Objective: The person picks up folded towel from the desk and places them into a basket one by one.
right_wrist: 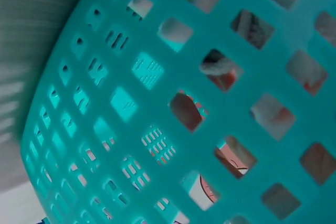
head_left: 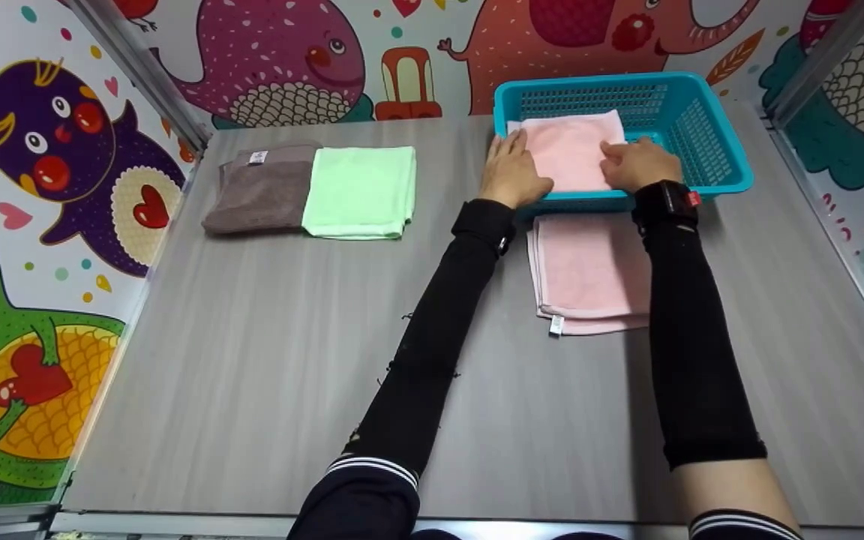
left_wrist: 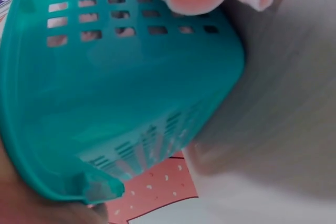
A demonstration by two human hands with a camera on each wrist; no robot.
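Note:
A folded pink towel lies in the left part of the teal plastic basket. My left hand rests over the basket's left rim, its fingers extended along the towel's left edge. At the towel's right edge, my right hand reaches into the basket with bent fingers and pinches the cloth. Folded pink towels are stacked on the table just in front of the basket. The left wrist view shows the basket's corner close up; the right wrist view is filled by its perforated wall.
A folded brown towel and a folded light green towel lie side by side at the table's back left. Cartoon-printed panels stand around the grey table.

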